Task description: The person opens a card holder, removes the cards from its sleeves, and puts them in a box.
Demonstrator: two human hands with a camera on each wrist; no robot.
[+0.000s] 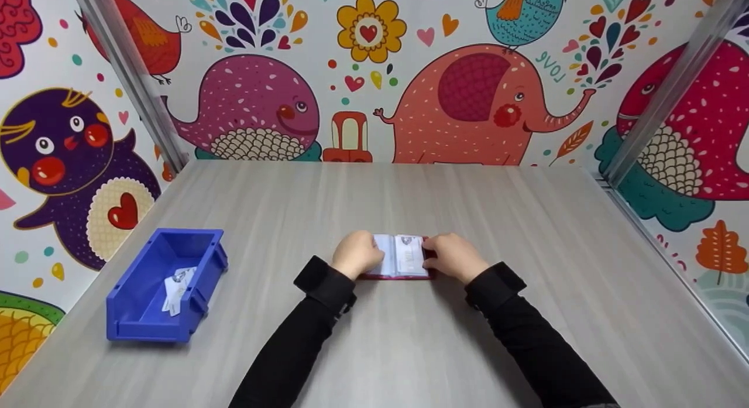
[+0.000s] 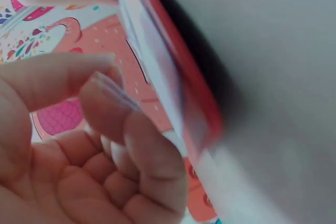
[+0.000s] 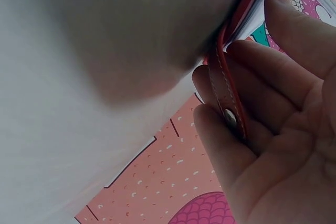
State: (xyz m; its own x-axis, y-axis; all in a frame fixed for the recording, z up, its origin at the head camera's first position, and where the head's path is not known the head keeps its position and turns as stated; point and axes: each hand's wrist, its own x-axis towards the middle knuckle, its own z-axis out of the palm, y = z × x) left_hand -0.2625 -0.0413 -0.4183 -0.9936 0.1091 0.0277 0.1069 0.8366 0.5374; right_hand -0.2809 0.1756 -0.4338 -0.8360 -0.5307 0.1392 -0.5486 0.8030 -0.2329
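Observation:
A small red card holder [image 1: 404,277] lies open on the table, showing clear sleeves. A white printed card [image 1: 408,253] sits in its right-hand sleeve. At the left side is my left hand [image 1: 358,254], fingers curled; its thumb and index finger pinch at the sleeves [image 2: 152,51] in the left wrist view. My right hand [image 1: 457,257] grips the right edge, with the thumb on the inner side and fingers behind the cover. Across those fingers runs the red strap [image 3: 223,85] with a metal snap [image 3: 230,118].
On the left of the table stands a blue bin [image 1: 205,261] with a few white cards [image 1: 177,288] inside. Walls with cartoon animals [image 1: 462,115] enclose the back and both sides; metal posts [image 1: 137,74] mark the corners.

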